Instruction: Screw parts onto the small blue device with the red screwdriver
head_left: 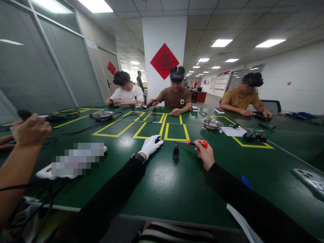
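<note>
My left hand [151, 145], in a white glove with a dark band at the wrist, rests on the green table with its fingers round a small blue thing [157, 138]. Small dark bits lie by its fingertips. My right hand [205, 155] is bare and grips a red screwdriver [201, 143] by the handle, its thin shaft pointing left. Between my hands a small black cone-shaped part [175, 151] stands upright on the table, just below the tip of the shaft and apart from both hands.
Metal bowls [213, 124] [102, 115] stand farther back, left and right. Several black parts [255, 135] lie near a white paper [233, 131]. A phone [310, 180] lies at right. People sit opposite; another person's hand [31, 130] is raised at left. Cables cross the left side.
</note>
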Action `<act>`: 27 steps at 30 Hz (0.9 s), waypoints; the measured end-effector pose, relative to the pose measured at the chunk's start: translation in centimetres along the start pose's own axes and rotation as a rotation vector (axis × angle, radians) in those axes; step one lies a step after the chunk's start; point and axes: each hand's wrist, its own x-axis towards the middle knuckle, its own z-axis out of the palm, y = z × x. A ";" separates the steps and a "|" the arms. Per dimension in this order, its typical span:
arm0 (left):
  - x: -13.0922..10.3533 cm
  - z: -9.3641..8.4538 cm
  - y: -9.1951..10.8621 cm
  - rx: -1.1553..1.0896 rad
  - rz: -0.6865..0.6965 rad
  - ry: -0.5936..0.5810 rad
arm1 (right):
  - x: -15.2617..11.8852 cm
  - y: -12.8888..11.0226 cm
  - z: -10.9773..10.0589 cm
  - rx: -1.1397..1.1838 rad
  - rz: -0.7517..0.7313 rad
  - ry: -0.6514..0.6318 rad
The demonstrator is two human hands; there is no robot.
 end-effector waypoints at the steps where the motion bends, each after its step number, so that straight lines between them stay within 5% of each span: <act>1: 0.1 0.0 0.0 0.007 0.007 -0.002 | 0.1 0.2 0.1 -0.034 -0.032 -0.022; 17: 0.3 0.3 -0.2 0.068 0.020 -0.023 | -0.3 -0.1 0.6 -0.155 0.107 -0.317; 27: 0.0 0.0 0.5 0.132 0.074 -0.033 | -0.2 0.3 0.7 -0.152 0.099 -0.319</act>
